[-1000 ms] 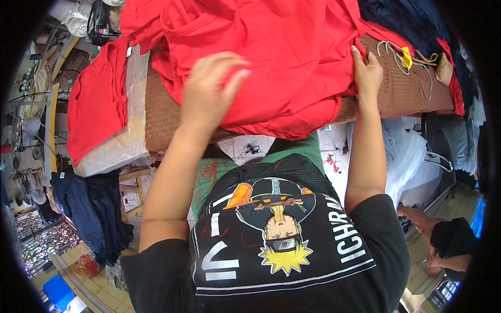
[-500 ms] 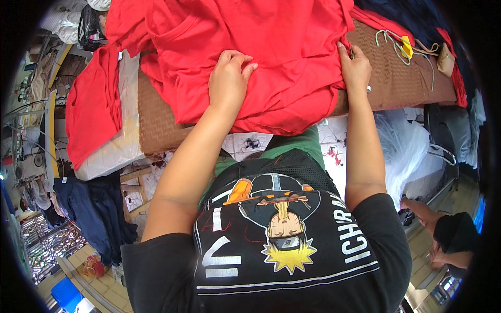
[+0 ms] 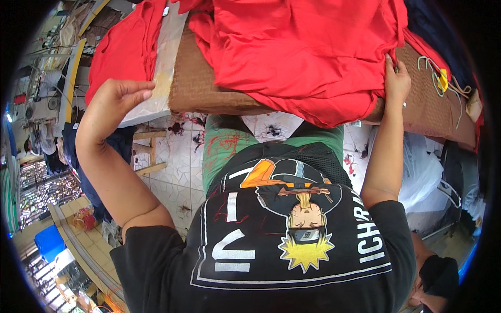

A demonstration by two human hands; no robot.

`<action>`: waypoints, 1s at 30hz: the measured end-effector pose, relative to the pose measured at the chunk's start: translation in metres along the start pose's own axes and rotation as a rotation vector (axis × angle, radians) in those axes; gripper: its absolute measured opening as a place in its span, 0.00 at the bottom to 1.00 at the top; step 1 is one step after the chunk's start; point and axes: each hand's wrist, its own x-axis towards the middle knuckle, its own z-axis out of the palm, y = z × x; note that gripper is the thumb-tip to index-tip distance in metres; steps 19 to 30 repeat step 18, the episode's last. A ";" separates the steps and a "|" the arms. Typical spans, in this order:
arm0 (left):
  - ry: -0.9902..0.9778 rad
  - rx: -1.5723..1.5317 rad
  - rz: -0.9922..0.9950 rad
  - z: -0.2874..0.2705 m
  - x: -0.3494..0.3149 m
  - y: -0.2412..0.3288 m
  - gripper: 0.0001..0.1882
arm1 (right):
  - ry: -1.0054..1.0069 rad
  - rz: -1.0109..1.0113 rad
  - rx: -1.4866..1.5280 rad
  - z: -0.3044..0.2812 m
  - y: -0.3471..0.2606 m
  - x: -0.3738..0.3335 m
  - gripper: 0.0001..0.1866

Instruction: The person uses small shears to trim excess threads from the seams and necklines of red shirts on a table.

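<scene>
A large red garment [image 3: 308,57] lies rumpled over a brown padded table [image 3: 203,86], its lower folds hanging past the near edge. My right hand [image 3: 397,83] is closed at the garment's right edge, around a small dark tool mostly hidden by the fingers. Out to the left, my left hand [image 3: 117,101] is raised away from the cloth, thumb and fingertips pinched together. Whatever may be between those fingertips is too small to make out. Beyond that hand, another red garment [image 3: 128,44] rests at the table's pale, plastic-covered end [image 3: 166,68].
At the right of the table lie cords [image 3: 430,73] with a yellow piece, near dark blue cloth [image 3: 436,31]. A clear plastic bag [image 3: 417,167] stands below. Thread scraps [image 3: 271,130] litter the tiled floor. Someone else's arm and dark clothing [image 3: 438,276] show at lower right.
My left hand has left the red garment and swung out to the left, still pinched. My right hand stays at the garment's edge. The whole view has shifted, moving the table rightward in the picture.
</scene>
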 end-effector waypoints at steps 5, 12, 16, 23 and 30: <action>0.300 -0.178 0.295 0.037 0.075 0.027 0.25 | 0.036 -0.026 0.103 -0.003 -0.007 -0.006 0.24; 0.281 -1.010 0.358 0.089 0.167 0.076 0.23 | 0.033 0.043 0.815 -0.038 0.010 0.006 0.17; 0.117 -1.506 0.629 0.004 0.106 0.079 0.26 | -0.037 0.247 1.228 -0.137 -0.056 0.025 0.05; 0.119 -1.626 0.868 -0.015 0.086 0.071 0.29 | -0.064 0.113 1.191 -0.153 -0.070 0.033 0.11; 0.119 -1.626 0.868 -0.015 0.086 0.071 0.29 | -0.064 0.113 1.191 -0.153 -0.070 0.033 0.11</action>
